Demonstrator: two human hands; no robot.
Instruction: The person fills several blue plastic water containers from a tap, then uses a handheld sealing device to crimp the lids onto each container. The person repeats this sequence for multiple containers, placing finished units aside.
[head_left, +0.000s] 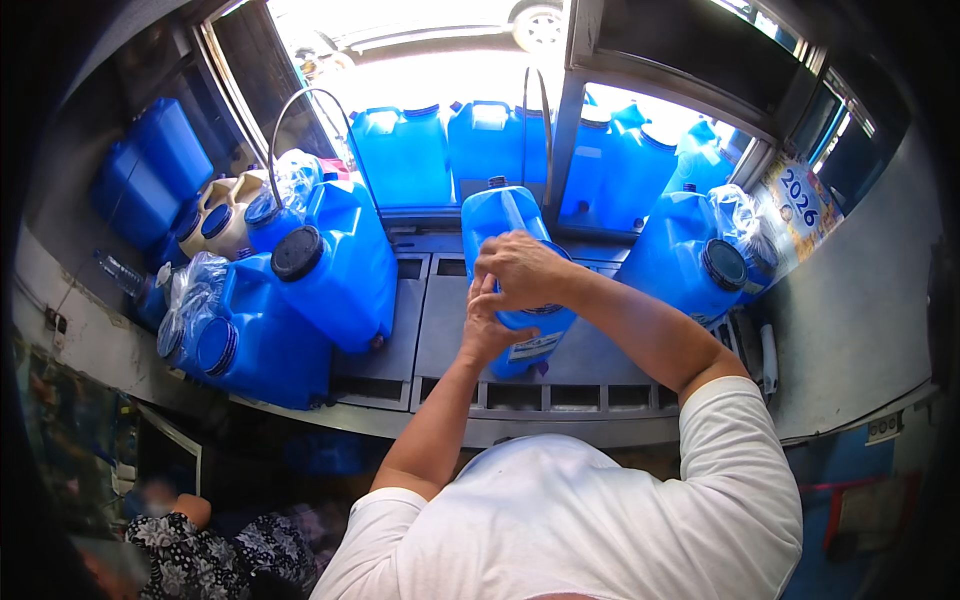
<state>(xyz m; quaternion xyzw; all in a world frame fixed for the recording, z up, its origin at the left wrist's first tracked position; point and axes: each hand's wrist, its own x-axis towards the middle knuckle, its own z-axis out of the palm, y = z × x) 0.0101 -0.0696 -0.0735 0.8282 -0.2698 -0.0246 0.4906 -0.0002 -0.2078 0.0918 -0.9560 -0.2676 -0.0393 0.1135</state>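
Note:
A blue plastic water jug (501, 208) stands upright on the grey metal counter in front of me, with a small dark cap at its far end and a label on its near side. My right hand (521, 270) reaches across the jug's top with bent fingers, over the wide round mouth area. Close below it, my left hand (491, 322) touches the jug's left side near the wide mouth, thumb spread toward the label. The fingers of both hands meet or overlap. Whether anything small is between them is hidden.
Blue jugs with dark lids (352, 270) crowd the left, one more (675, 255) stands right. Others (401, 157) line the window. A curved metal tube (311, 91) arches at left. Slots run along the counter's front edge (577, 397). A person in a floral garment (187, 555) is at lower left.

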